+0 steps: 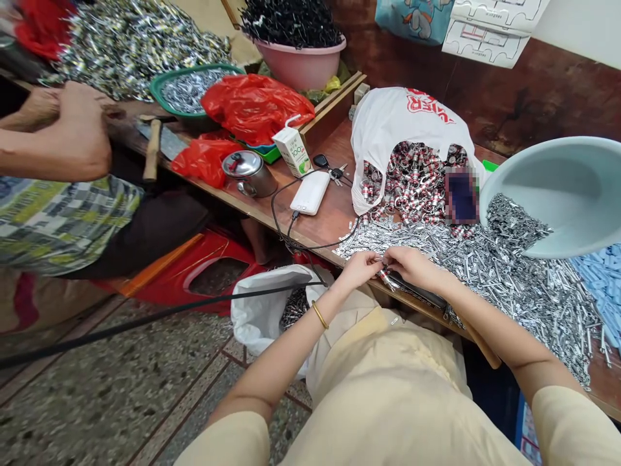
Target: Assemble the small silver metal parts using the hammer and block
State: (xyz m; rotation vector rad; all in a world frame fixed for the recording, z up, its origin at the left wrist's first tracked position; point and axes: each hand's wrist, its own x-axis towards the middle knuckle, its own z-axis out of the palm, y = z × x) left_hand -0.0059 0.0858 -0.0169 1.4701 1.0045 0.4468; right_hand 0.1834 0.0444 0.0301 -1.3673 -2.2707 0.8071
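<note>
My left hand (358,269) and my right hand (410,266) meet at the table's front edge, fingers pinched together. Between and just below the fingertips is a small red and silver metal piece (387,278); which hand bears it is hard to tell, and both seem closed on it. Beyond the hands lies a wide heap of small silver metal parts (485,265). Behind that, a white plastic bag (392,116) lies open with many red and silver pieces (412,181) spilling out. A dark tool with an orange-brown handle (480,343) lies under my right forearm.
A pale blue basin (577,194) tips toward the heap at right. Left of the bag are a white power bank (311,193) with cables, keys (338,173), a drink carton (292,151) and a metal mug (250,175). A white-lined bin (257,310) stands below. Another person's arms (72,142) are at left.
</note>
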